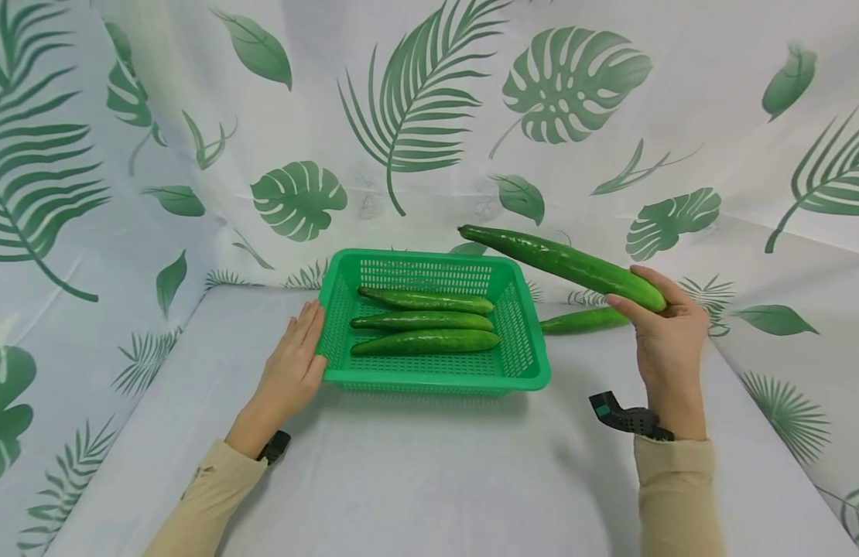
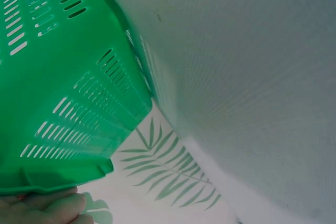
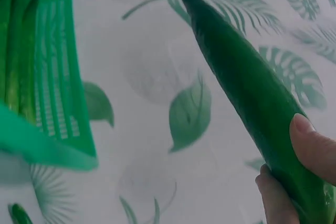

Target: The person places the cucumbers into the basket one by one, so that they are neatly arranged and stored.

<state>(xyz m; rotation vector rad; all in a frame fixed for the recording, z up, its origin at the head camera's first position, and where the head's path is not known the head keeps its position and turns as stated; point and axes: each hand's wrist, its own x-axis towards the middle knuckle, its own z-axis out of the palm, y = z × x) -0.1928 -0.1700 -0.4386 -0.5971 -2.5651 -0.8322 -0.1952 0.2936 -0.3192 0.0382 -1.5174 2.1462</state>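
In the head view, a green plastic basket (image 1: 436, 382) with slotted walls holds three long cucumbers, including the front cucumber (image 1: 426, 341). My left hand (image 1: 290, 363) lies against the basket's left side with fingers extended along its rim; in the left wrist view, fingers (image 2: 47, 208) touch the rim. My right hand (image 1: 669, 329) grips another cucumber (image 1: 565, 261) by its paler end, thumb on the near side. That cucumber is raised at a slant, its dark tip pointing left toward the basket's back right corner. The right wrist view shows this cucumber (image 3: 247, 87) between thumb and fingers.
One more cucumber (image 1: 586, 320) lies on the white tabletop (image 1: 429, 472) to the right of the basket, partly hidden behind the right hand and the held cucumber. A white leaf-print cloth (image 1: 429, 186) hangs behind the table and at both sides.
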